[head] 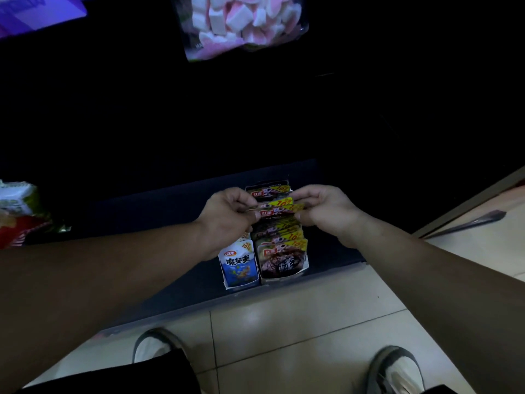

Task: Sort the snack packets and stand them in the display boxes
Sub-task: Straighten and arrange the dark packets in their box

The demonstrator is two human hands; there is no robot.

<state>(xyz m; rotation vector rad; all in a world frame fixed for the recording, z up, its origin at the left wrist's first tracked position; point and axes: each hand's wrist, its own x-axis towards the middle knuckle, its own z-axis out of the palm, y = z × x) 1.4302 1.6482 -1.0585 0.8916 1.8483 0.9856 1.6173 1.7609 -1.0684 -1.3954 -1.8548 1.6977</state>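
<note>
Fig.: 2 display boxes on dark shelf. Dark box (284, 268) nearly full; blue box (241, 280) shows 1 pkt. Left hand (227, 217) & right hand (326, 211) pinch dark packets (277, 207) upright w/ curled fingers above dark box; seating left.

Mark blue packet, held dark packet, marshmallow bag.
blue packet (238, 264), head view, front face.
held dark packet (277, 211), head view, top strip between the hands.
marshmallow bag (241, 21), head view, middle of bag.

The dark shelf (159, 223) bears a blue-packet box (242, 283) beside a dark-packet box (281, 278).
</note>
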